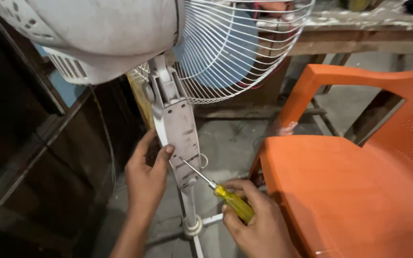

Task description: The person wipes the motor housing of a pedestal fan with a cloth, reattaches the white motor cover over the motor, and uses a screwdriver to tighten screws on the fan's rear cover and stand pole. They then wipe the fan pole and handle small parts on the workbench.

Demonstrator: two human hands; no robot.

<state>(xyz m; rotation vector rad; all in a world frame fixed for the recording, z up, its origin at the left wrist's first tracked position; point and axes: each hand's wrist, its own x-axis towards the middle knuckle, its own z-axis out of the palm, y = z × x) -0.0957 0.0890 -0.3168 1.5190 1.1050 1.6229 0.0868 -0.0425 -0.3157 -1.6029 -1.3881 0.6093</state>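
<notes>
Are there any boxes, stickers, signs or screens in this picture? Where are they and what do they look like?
None that can be made out: no box, sticker, sign or screen shows.
The grey control panel on the fan's neck looks plain and scuffed.
The left hand steadies it; the right hand holds a yellow-handled screwdriver against it.

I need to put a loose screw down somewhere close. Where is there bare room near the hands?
The orange chair seat, just beside the right hand, is bare and broad. A patch of grey floor shows between the fan's control housing and the chair. It is crowded at the housing, where the left hand and the screwdriver meet.
</notes>
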